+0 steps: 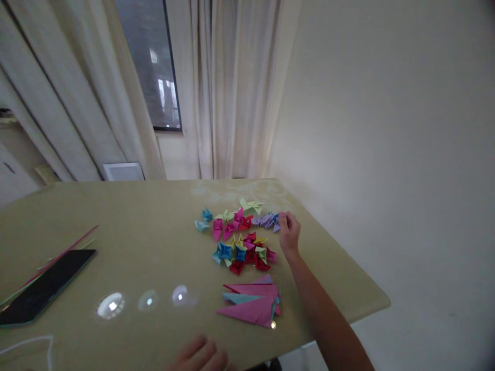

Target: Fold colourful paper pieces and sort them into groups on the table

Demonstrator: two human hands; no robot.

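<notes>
My right hand is stretched out over the table, its fingers pinched together at a small blue folded-paper flower. Purple paper flowers lie right beside the fingertips. Closer to me is a cluster of blue, red, yellow and green paper flowers. Folded pointed paper pieces, pink and light blue, lie in a stack to the left of my right forearm. At the bottom edge, my left hand is blurred and partly cut off, with its fingers bent; whether it holds anything cannot be made out.
A dark flat tablet-like slab lies on the left of the table, with thin pink and green sticks beside it. White wall borders the right side. Curtains and a window stand behind.
</notes>
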